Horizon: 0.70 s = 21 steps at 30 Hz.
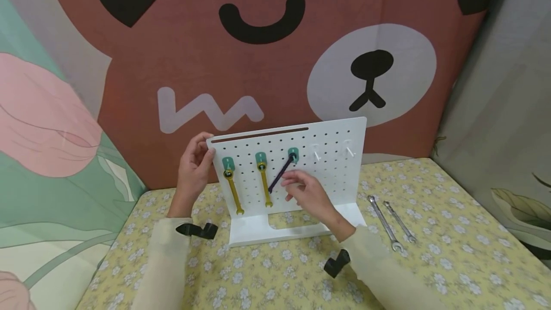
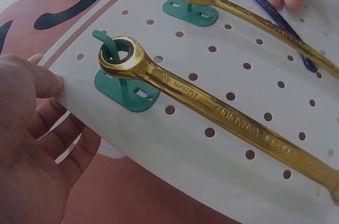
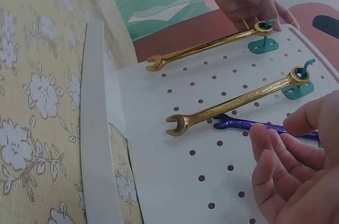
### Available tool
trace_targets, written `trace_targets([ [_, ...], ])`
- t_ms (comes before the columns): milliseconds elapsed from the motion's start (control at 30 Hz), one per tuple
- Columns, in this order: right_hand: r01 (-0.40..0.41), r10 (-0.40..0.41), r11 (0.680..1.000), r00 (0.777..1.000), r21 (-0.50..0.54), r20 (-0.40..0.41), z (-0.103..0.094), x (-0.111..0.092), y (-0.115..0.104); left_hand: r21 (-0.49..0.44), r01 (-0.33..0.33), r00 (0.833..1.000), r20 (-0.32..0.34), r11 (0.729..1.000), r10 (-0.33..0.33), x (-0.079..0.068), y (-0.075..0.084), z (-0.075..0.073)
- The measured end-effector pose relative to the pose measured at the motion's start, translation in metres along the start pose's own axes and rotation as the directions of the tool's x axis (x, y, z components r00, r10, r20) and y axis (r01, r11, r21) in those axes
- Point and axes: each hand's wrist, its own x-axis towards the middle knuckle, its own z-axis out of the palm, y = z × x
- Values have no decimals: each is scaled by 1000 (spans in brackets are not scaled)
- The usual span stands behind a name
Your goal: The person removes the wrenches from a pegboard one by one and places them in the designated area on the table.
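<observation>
My left hand grips the upper left edge of a white pegboard, thumb in front and fingers behind. Two gold combination wrenches hang by their ring ends on green hooks: one at the far left, another beside it. On a third green hook hangs a purple wrench, slanting so that its lower end comes close to the middle gold wrench. My right hand is just right of the purple wrench, fingers loosely bent and thumb apart, nothing held between them.
Farther right on the board are two clear hooks, one near the middle and one near the edge. Two silver wrenches, a longer one and a shorter one, lie right of the board's base on the flowered tablecloth.
</observation>
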Motion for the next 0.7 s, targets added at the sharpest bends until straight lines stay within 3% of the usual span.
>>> trace_targets([
  [433,14,-31,995,983,-95,-181,5,-9,-5,-3,-11,1000,2,1000,11,1,-1,2],
  [700,10,-17,999,984,-42,-178,3,-10,-8,1,14,1000,0,1000,-14,-1,6,1],
])
